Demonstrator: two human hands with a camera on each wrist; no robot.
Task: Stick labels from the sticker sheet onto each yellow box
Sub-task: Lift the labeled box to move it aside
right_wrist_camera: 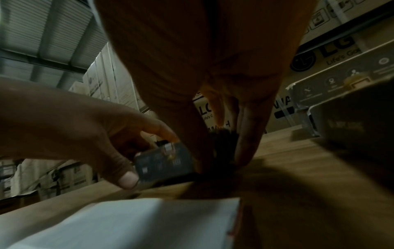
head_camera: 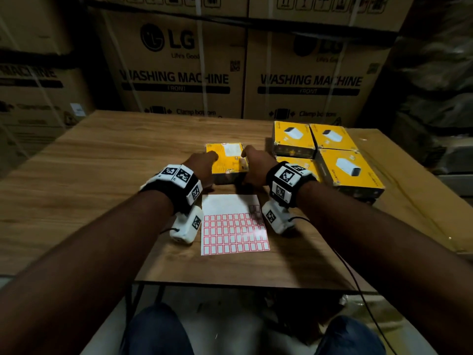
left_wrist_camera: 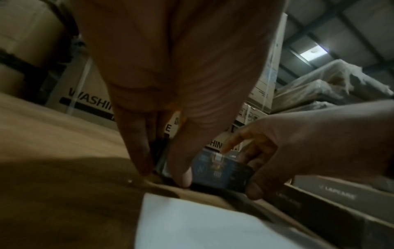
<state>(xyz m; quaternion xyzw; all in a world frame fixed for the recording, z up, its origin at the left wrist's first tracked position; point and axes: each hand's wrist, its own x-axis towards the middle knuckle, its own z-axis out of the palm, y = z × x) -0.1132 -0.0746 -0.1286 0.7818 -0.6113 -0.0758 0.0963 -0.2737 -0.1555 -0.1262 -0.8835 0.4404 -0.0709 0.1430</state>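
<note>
Wood-grain table (head_camera: pixel 102 160) fronts stacked washing-machine cartons (head_camera: pixel 176 62). Head view: left hand (head_camera: pixel 202 162) and right hand (head_camera: pixel 256 162) each grip the yellow box (head_camera: pixel 227 160) beyond the sticker sheet (head_camera: pixel 233 224). Wrist views add its dark front face (left_wrist_camera: pixel 221 173).

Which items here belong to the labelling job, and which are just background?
Job:
centre box, held by left hand and right hand
sticker sheet
box stack on the right

Background:
table
washing machine cartons
wrapped goods
</note>
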